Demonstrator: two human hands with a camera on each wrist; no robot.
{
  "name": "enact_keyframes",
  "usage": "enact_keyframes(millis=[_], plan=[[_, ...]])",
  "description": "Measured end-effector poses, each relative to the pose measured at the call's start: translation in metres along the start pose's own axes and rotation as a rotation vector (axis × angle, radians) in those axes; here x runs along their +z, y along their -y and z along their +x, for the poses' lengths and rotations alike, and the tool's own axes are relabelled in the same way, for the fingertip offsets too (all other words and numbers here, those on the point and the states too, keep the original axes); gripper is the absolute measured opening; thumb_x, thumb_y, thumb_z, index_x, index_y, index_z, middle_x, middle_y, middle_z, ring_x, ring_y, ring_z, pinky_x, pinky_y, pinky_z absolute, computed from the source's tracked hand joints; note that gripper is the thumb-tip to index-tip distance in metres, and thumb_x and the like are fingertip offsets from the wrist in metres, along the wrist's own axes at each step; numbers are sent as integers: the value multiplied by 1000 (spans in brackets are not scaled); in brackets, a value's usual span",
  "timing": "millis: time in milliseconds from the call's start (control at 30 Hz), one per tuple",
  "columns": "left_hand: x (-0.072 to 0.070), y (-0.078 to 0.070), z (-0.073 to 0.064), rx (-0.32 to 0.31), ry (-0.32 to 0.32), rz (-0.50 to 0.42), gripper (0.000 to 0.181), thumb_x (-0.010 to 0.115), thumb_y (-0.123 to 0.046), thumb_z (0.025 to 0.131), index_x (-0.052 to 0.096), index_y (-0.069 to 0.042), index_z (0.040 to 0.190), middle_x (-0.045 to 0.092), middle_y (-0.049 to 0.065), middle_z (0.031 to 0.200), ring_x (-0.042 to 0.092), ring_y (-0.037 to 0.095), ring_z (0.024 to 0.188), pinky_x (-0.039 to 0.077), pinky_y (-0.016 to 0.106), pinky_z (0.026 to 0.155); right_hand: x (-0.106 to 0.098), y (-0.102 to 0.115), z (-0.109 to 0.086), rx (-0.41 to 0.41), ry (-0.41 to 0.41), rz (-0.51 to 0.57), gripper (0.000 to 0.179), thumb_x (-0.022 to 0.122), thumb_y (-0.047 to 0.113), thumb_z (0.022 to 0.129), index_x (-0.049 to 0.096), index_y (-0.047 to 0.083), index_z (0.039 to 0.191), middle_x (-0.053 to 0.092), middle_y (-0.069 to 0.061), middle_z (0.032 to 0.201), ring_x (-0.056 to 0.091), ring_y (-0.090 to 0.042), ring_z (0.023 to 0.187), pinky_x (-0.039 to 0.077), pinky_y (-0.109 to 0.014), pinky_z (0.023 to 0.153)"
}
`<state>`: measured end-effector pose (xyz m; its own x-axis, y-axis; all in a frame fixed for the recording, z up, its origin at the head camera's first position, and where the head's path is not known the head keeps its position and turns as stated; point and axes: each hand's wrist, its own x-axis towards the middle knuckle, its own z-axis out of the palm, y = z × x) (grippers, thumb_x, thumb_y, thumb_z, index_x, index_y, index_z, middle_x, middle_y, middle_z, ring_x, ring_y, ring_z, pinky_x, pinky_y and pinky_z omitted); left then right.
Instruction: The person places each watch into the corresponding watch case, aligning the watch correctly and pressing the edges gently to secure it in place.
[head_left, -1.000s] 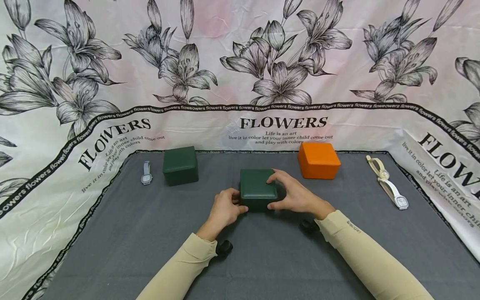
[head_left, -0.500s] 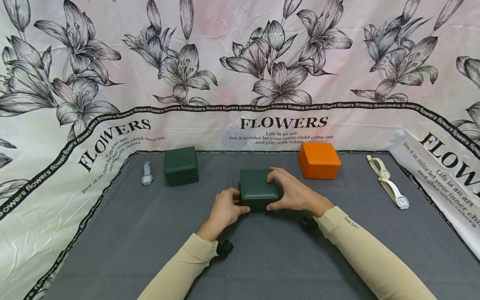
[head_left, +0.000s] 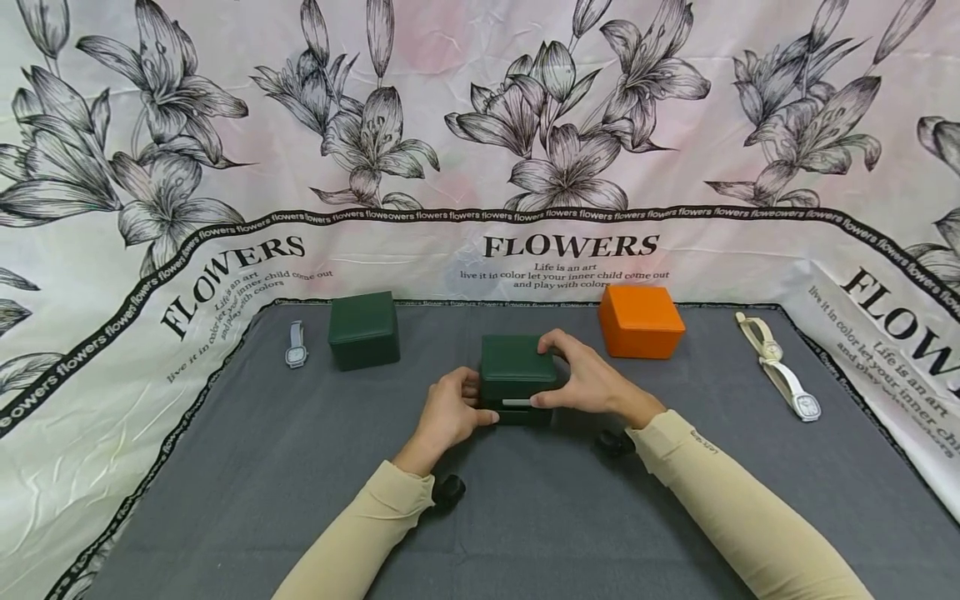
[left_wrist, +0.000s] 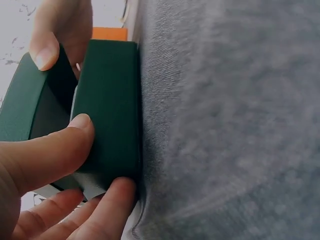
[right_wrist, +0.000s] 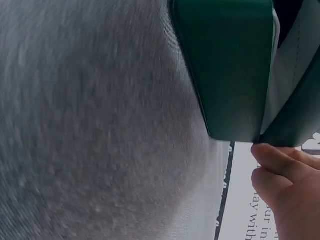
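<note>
In the head view a dark green box (head_left: 517,367) stands on the grey cloth between both hands, its lid partly raised at the front. A pale strip of the inside shows in the gap. My right hand (head_left: 588,379) grips the lid, thumb at its front edge and fingers over its right side. My left hand (head_left: 448,408) holds the lower part by its left side. Seen from the left wrist, the lid (left_wrist: 20,107) tilts away from the base (left_wrist: 107,100), with my left thumb on the base's front. The right wrist view shows a light lining (right_wrist: 285,80) between base and lid.
A second green box (head_left: 364,332) and a pale watch (head_left: 296,346) lie at the left. Behind my right hand sits an orange box (head_left: 641,322). Two more watches, one cream-strapped (head_left: 761,337) and one white-strapped (head_left: 791,392), lie at the right. A flower-printed cloth (head_left: 570,167) hangs behind.
The green box's lid, closed in the earlier frames, has come up at the front with my right hand, baring a gap. My left hand has stayed at the base.
</note>
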<state>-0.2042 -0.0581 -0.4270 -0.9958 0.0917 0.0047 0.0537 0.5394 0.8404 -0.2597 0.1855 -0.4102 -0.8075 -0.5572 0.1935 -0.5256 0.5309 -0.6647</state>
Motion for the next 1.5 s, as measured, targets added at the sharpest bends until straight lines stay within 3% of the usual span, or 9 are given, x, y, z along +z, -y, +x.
enact_keyframes(millis=[300,500,633,667,867,933,1033,1167,1500], plan=[[2,4,2,36,-1,32,43,87,-10,68,65,-8,105,67,7,100,65,20,90,54,35,76,-6,0,4,73,32,130,58,79,38,78,40,26,119,57,-3,114,59,-21,106,47,-43,90],[0,4,-1,53,0,47,44,86,-15,70,66,-5,108,68,8,101,66,21,91,54,37,77,-8,0,5,85,40,105,56,74,41,81,40,25,123,57,-1,112,59,-19,106,45,-45,95],[-2,4,-2,73,1,64,41,81,-22,77,67,-3,111,68,9,103,64,23,92,54,38,77,-6,1,4,93,20,93,55,72,44,82,41,27,123,56,-2,113,59,-20,101,46,-45,93],[-2,3,-3,76,2,69,41,80,-23,78,67,-3,111,68,10,104,64,24,92,54,39,77,-5,1,4,93,16,89,54,72,44,82,41,27,124,55,-3,120,59,-21,101,46,-46,93],[-1,-2,-4,86,-11,126,37,80,-23,79,66,-2,105,66,11,97,61,23,85,52,37,72,-6,8,1,15,6,-6,56,73,46,81,47,23,124,30,-9,151,48,-29,120,42,-50,99],[-1,-5,-4,92,-14,154,37,80,-24,79,66,-1,105,66,11,96,61,23,85,52,38,72,-8,10,2,-34,-20,-61,53,74,45,80,50,20,120,40,-11,146,46,-30,125,41,-52,99],[-1,-6,-3,102,-18,180,38,80,-23,80,65,-1,107,66,11,97,62,24,87,53,39,74,-12,14,4,-116,-62,-150,50,75,45,79,55,18,115,54,-11,134,53,-28,117,45,-50,94],[-1,-7,-3,94,-17,180,40,79,-23,80,65,0,110,67,13,101,64,25,92,53,40,77,-14,17,2,-202,-89,-180,51,76,43,80,59,13,118,59,-11,128,59,-25,108,50,-47,88],[0,-8,-4,77,-11,158,42,80,-23,79,65,-1,111,67,12,103,64,25,93,53,39,78,-15,17,-3,-228,-88,-153,55,73,40,83,58,9,126,58,-12,130,56,-27,117,46,-48,96]])
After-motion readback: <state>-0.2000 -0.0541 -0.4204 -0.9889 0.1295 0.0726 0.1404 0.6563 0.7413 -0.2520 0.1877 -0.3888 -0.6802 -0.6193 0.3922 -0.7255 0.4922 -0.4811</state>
